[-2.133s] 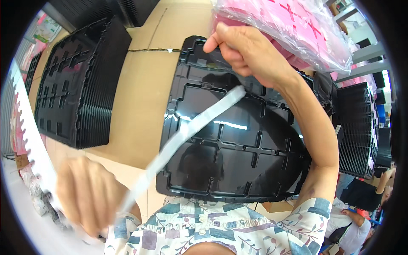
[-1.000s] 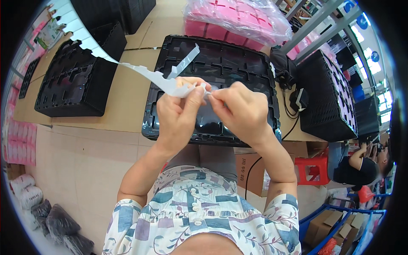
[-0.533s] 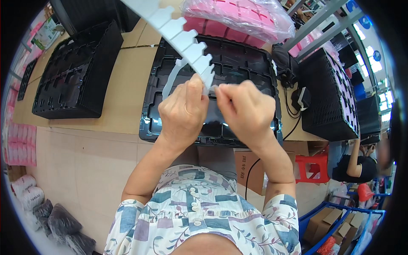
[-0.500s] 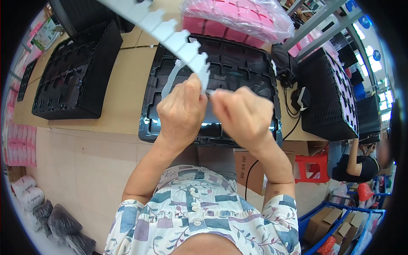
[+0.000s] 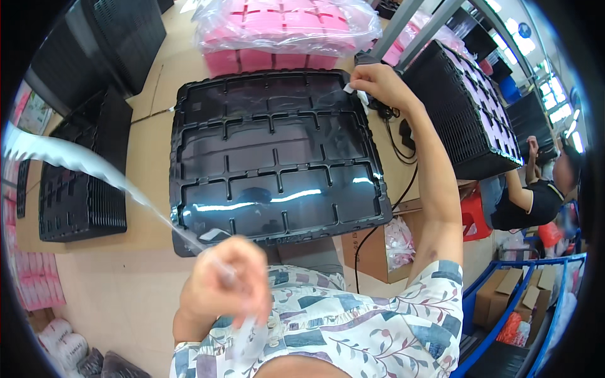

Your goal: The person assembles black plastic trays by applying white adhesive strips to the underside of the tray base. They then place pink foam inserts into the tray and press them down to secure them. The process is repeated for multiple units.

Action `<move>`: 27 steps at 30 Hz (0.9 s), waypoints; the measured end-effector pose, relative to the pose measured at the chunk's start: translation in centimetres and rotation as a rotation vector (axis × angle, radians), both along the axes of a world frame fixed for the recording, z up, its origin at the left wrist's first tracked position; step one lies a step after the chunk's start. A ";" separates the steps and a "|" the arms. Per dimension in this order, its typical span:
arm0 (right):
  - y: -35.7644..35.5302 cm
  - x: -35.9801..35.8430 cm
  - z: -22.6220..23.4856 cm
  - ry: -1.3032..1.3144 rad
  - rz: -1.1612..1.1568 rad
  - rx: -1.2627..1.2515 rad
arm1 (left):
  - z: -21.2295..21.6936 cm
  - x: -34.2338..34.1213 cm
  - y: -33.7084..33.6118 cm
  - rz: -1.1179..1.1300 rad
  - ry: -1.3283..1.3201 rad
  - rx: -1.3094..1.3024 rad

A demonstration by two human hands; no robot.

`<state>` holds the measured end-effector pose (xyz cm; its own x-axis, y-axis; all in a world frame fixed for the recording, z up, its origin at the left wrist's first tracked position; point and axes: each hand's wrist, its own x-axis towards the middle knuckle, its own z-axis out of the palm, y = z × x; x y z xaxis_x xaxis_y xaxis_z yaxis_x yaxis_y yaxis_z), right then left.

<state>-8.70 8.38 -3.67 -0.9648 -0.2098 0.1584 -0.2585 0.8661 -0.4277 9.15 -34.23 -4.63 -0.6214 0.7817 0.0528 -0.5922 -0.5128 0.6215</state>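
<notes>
My left hand point(image 5: 227, 283), blurred by motion, is closed on a long white strip with a notched edge point(image 5: 91, 162). The strip trails off to the far left, and a loose end hangs below the hand. At the far right corner of a wide black plastic tray point(image 5: 252, 151), my right hand point(image 5: 383, 85) pinches a small white piece point(image 5: 348, 89) against or just above the rim. The tray has moulded compartments and a glossy surface. Another small white piece point(image 5: 214, 235) lies at the tray's near left corner.
Pink trays under clear plastic point(image 5: 277, 31) stand behind the black tray. Stacks of black trays stand at left point(image 5: 85, 189) and right point(image 5: 450, 120). A black cable point(image 5: 406, 192) runs off the table at right. A co-worker point(image 5: 535, 195) sits at the far right.
My hands were together over the tray at the strip's end. Now the left has come down toward me with the strip, and the right has reached to the tray's far right corner.
</notes>
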 end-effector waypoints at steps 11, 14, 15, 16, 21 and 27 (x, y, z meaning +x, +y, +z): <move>-0.6 -4.6 -2.1 0.028 0.234 0.181 | -3.1 -2.1 3.2 0.189 0.224 -0.431; -0.9 -4.7 -2.6 0.043 0.152 0.205 | -3.5 -2.2 3.1 0.196 0.203 -0.394; -0.9 -4.5 -2.5 0.041 0.100 0.199 | -3.5 -2.3 3.1 0.195 0.194 -0.395; -1.0 -4.4 -2.5 0.027 0.104 0.158 | -3.5 -2.3 3.1 0.192 0.184 -0.396; -0.7 -4.9 -2.9 0.017 0.141 0.081 | -3.9 -2.6 3.0 0.185 0.154 -0.353; -0.5 -5.4 -3.2 0.065 0.157 0.186 | -4.0 -2.7 2.7 0.162 0.172 -0.376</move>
